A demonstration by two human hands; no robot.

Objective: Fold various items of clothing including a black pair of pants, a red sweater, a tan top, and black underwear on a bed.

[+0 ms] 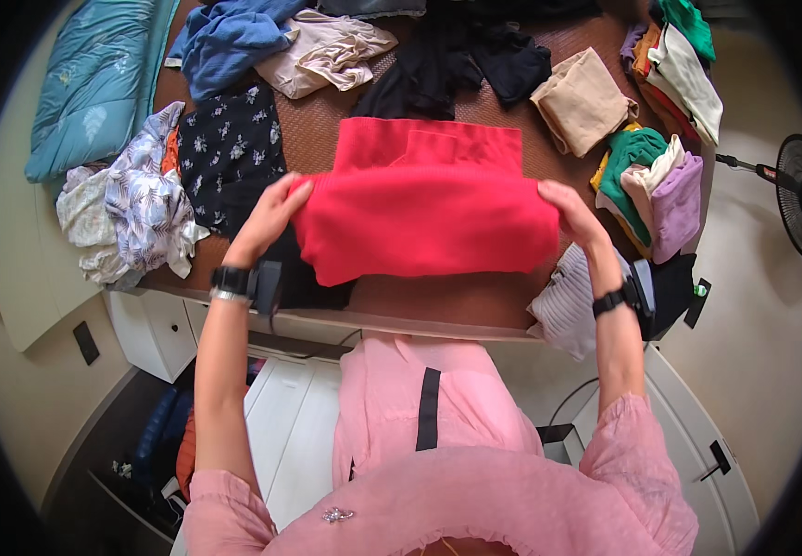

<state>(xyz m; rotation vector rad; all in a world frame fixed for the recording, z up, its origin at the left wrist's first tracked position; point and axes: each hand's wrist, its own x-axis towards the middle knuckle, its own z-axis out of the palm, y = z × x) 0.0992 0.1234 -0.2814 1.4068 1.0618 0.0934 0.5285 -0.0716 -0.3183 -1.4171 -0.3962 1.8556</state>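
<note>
A red ribbed knit garment (429,222) is stretched between my two hands over the near part of a brown woven mat (429,302). My left hand (272,212) pinches its upper left corner, thumb on top. At the upper right corner my right hand (574,212) grips the cloth the same way. The far part of the garment lies flat on the mat, with a folded piece on it. The near part hangs down as a wide panel. Dark cloth lies under and beside my left hand. A grey ribbed knit (568,299) lies below my right wrist.
Left are a teal quilt (88,90), patterned clothes (144,201) and a black floral cloth (234,146). Blue (234,42), beige (331,52) and black garments (436,69) lie beyond. Right are a folded tan cloth (578,101), stacked clothes (651,184) and a fan (800,194).
</note>
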